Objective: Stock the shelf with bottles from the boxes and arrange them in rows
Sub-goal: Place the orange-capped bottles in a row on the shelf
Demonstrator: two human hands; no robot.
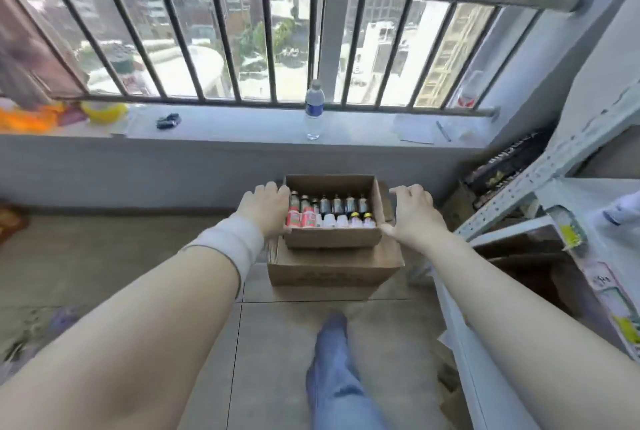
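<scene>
Left hand (pixel 266 206) grips top box (pixel 332 239) left wall | right hand (pixel 414 213) spread, empty, at opposite wall | likely two-sided lift; bottles (pixel 329 211) between.

The upper box (pixel 332 239), an open-topped brown carton, sits on the lower box (pixel 329 270), a wider brown carton on the tiled floor (pixel 294 343). Bottles stand upright inside it in two rows. The far row holds dark bottles (pixel 337 204). The near row has red-labelled bottles (pixel 301 220) at the left, white-capped bottles (pixel 334 220) in the middle and yellow-capped bottles (pixel 362 220) at the right. The left hand (pixel 266 207) grips its left wall. The shelf (pixel 519 201), pale grey metal, stands just to the right.
</scene>
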